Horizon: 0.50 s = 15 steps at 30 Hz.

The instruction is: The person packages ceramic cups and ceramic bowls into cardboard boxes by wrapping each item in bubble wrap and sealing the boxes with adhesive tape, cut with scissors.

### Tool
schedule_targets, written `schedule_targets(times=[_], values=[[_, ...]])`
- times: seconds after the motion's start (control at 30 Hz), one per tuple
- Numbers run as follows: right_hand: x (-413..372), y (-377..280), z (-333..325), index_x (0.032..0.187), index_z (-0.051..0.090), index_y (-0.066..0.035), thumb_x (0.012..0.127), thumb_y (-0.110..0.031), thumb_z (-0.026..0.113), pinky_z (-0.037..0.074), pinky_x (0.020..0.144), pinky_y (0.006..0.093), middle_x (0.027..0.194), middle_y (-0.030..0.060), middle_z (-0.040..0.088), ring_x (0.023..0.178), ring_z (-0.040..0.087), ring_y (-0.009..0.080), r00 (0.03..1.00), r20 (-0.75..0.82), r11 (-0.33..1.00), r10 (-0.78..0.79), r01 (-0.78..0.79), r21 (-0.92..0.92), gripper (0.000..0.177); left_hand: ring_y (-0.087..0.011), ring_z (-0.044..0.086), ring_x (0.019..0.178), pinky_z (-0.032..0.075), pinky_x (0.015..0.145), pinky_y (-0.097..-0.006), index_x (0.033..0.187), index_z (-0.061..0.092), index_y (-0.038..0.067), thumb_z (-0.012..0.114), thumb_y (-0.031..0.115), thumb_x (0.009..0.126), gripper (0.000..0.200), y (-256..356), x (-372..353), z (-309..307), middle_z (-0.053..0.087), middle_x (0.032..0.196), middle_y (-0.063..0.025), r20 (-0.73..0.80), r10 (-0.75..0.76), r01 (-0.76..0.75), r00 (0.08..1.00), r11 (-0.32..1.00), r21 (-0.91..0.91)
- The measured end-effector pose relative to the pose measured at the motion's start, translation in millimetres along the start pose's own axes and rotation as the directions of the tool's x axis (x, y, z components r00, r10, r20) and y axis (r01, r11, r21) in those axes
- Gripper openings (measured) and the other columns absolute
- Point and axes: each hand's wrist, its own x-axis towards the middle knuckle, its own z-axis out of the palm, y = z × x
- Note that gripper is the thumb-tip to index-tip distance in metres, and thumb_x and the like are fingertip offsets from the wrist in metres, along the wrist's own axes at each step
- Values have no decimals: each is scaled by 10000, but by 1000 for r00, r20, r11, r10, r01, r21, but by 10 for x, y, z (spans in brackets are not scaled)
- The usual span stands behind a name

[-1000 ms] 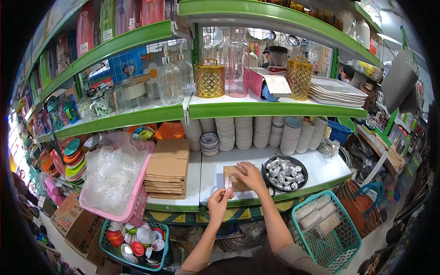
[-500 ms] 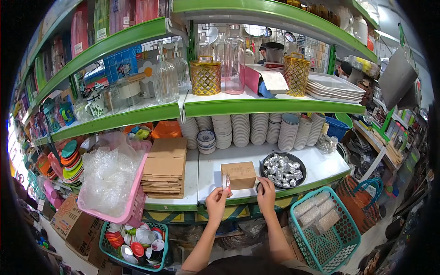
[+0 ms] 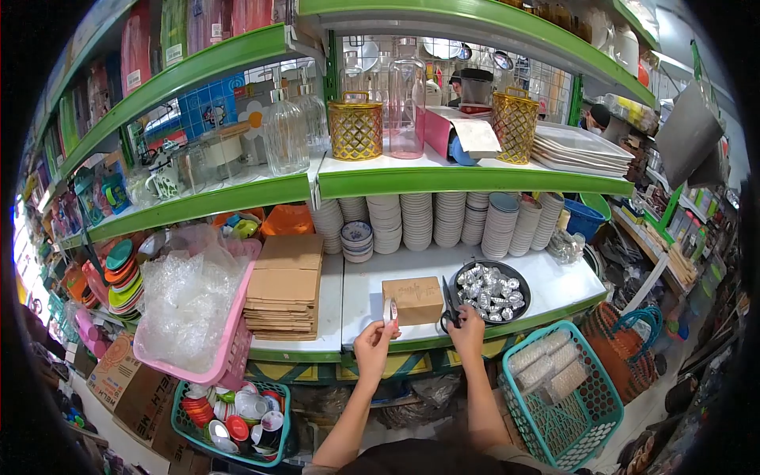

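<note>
On the white shelf a small brown cardboard box point(image 3: 415, 301) stands upright. My left hand point(image 3: 375, 345) is at its left front corner, its fingers closed on a roll of tape point(image 3: 389, 309) held on edge against the box. At the box's right side, my right hand point(image 3: 467, 331) grips black scissors point(image 3: 450, 311) by the handles, with the blades pointing up and away from me. Just right of the scissors, a round black pan point(image 3: 518, 291) holds several silver, foil-like pieces point(image 3: 489, 290).
Flattened cardboard point(image 3: 283, 285) lies to the left, beside a pink basket point(image 3: 234, 348) of bubble wrap. Stacked bowls point(image 3: 417, 222) line the shelf's back. Below are a teal basket point(image 3: 582, 443) at right and another point(image 3: 229, 454) at left. A green-edged shelf point(image 3: 475, 182) hangs above.
My right hand has shifted slightly right and up, and the scissors now stand raised beside the box. My left hand and the tape have barely moved.
</note>
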Motion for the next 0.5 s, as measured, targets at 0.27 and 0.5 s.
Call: schedule_targets(times=[0.27, 0.5], values=[[115, 354, 88, 1115, 574, 15, 699, 42, 704, 513, 666, 272, 883, 102, 648, 737, 638, 173, 911, 287, 678, 295, -411, 609, 436, -130, 653, 755, 499, 710, -242, 978, 618, -54, 586, 147, 929, 209, -12, 40, -54, 665, 791, -72, 17, 8, -8, 1000, 1000, 13], [227, -11, -352, 1241, 525, 13, 678, 106, 632, 478, 672, 231, 1070, 114, 609, 759, 590, 137, 799, 557, 311, 228, -602, 736, 580, -126, 644, 756, 496, 719, -245, 985, 618, -52, 573, 152, 938, 215, 7, 68, -65, 666, 800, -79, 23, 27, -26, 999, 999, -25]])
